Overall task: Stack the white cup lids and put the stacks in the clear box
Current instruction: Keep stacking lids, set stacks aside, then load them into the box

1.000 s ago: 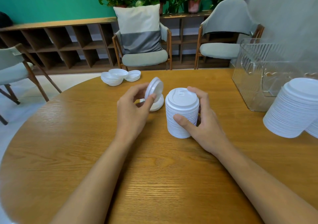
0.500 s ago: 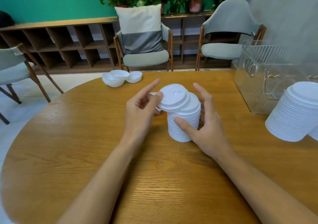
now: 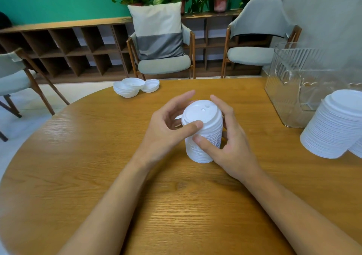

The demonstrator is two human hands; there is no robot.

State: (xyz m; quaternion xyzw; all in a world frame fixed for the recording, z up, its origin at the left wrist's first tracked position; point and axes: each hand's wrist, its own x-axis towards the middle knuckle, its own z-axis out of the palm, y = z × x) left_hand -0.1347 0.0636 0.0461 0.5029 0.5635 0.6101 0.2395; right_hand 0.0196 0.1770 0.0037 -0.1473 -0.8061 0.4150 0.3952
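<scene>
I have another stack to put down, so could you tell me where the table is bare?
The table is bare on the left, bordered by loose lids and the middle stack. The right is crowded: a tall stack beside the clear box.

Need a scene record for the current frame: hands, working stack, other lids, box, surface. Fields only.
surface: round wooden table
working item: lid stack, upright on table, centre
left hand: thumb on stack's upper rim, fingers curved behind it
right hand: thumb on stack's side, fingers round the back
other lids: loose lids at far edge; tall stack at right
container: clear box, far right, behind tall stack, no lids seen inside
</scene>
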